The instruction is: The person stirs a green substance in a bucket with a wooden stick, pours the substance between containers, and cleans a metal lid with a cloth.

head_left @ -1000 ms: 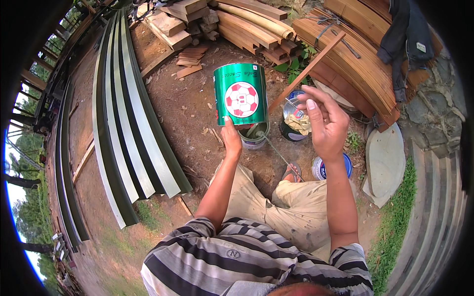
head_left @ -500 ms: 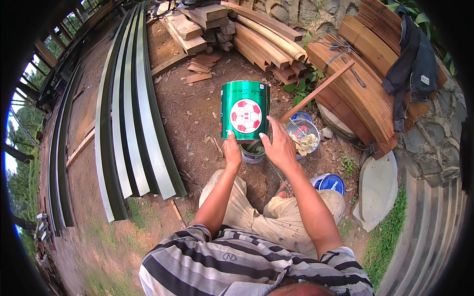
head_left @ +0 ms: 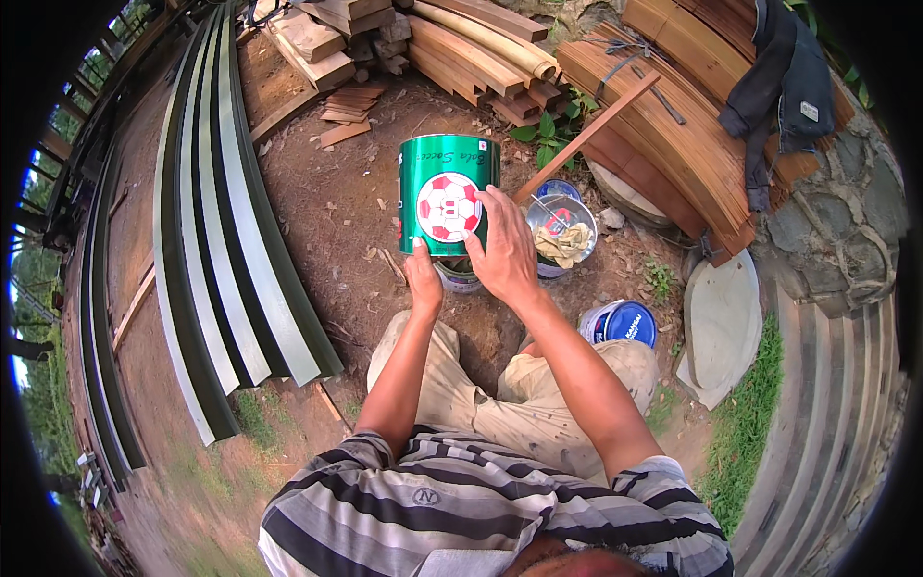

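In front of me I hold up a metallic green paint can [head_left: 447, 159] with a red and white football printed on its side. My left hand [head_left: 423, 279] grips its lower left edge, thumb on the front and fingers mostly hidden beneath. My right hand [head_left: 508, 260] lies against its lower right side, thumb and fingertips on the printed front. Behind the can and my hands, an open pot [head_left: 459, 283] stands on the ground, mostly hidden. Close by on the right is a bucket [head_left: 583, 213] with a crumpled beige cloth [head_left: 565, 246] in it.
Right of my knees stands a pail with a blue lid [head_left: 630, 324]. Long metal channels [head_left: 236, 250] lie on the left. Stacked timber [head_left: 471, 62] lies ahead, and bundled brown boards [head_left: 663, 144] with a dark jacket [head_left: 784, 87] are at right. A stick [head_left: 601, 130] leans near the bucket.
The can and both hands have shifted slightly left and up in view, along with the whole scene. My right fingers have moved further onto the can's front.
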Demonstrator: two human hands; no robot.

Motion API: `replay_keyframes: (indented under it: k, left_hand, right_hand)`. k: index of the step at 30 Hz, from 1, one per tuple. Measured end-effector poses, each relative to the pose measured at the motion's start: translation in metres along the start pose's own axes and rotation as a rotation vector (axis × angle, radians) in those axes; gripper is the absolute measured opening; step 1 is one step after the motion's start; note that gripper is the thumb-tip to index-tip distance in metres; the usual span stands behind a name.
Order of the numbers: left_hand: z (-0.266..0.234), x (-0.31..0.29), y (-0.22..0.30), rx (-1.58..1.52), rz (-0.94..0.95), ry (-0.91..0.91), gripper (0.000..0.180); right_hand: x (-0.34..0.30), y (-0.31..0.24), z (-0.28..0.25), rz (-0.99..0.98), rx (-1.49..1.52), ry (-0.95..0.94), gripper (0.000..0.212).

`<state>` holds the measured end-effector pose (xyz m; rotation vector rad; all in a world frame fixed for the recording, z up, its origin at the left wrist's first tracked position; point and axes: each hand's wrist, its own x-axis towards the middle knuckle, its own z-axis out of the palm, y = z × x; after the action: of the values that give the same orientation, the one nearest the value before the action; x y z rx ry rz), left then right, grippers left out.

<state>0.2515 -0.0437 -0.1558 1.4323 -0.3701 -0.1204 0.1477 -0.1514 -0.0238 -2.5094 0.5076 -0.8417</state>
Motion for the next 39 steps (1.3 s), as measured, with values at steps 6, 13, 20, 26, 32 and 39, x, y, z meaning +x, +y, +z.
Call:
replay_keyframes:
  k: [6, 13, 20, 26, 32, 39]
  left_hand:
    - [-0.009, 0.002, -0.016, 0.046, -0.011, -0.025, 0.066]
    - [-0.015, 0.001, -0.021, 0.026, -0.140, -0.151, 0.063]
    - [-0.003, -0.002, -0.006, -0.155, -0.072, -0.021, 0.064]
    - [0.000, -0.003, 0.004, -0.210, -0.112, -0.077, 0.068]
    - [-0.008, -0.002, -0.007, -0.252, -0.152, -0.103, 0.066]
    - [-0.006, -0.001, -0.003, -0.242, -0.140, -0.070, 0.066]
  right_hand:
    - [-0.001, -0.006, 0.008, -0.021, 0.003, -0.007, 0.059]
    - [0.002, 0.005, 0.009, -0.036, -0.056, 0.008, 0.065]
    - [0.000, -0.001, 0.010, -0.066, -0.100, -0.055, 0.063]
    - [-0.004, -0.006, 0.009, -0.105, -0.084, -0.029, 0.055]
    - [-0.002, -0.015, 0.007, -0.183, -0.061, 0.078, 0.049]
    - [0.010, -0.012, 0.003, -0.141, -0.018, 0.165, 0.058]
